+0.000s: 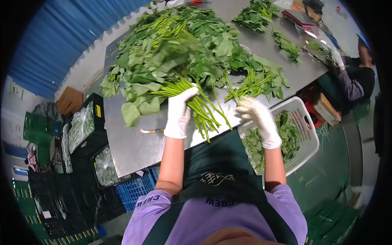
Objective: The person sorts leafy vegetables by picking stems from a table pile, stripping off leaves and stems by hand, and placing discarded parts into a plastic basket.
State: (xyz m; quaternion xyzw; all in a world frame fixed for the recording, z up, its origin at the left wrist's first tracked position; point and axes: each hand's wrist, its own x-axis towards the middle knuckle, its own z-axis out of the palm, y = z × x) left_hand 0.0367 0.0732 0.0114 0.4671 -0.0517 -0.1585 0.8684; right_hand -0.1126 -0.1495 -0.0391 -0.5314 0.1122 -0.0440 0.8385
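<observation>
My left hand (179,110), in a white glove, is wrapped round a thick bunch of leafy green stems (203,112). The cut ends point toward my apron, and the leaves above are partly blurred. My gloved right hand (259,118) has its fingers closed at the lower ends of some leafy greens (255,83) on the table; a stem runs into its fingertips. A large heap of the same greens (212,36) covers the far side of the metal table (134,153). Left of my left wrist lies a small, thin tool with an orange-brown part (152,131).
A white plastic basket (312,141) with loose leaves stands below the table edge at right. Smaller bunches (255,16) and a red-edged scale (300,18) are farther back. At far right, another person's gloved hand (337,57) touches a clear bag of greens. Dark crates (96,110) stand left.
</observation>
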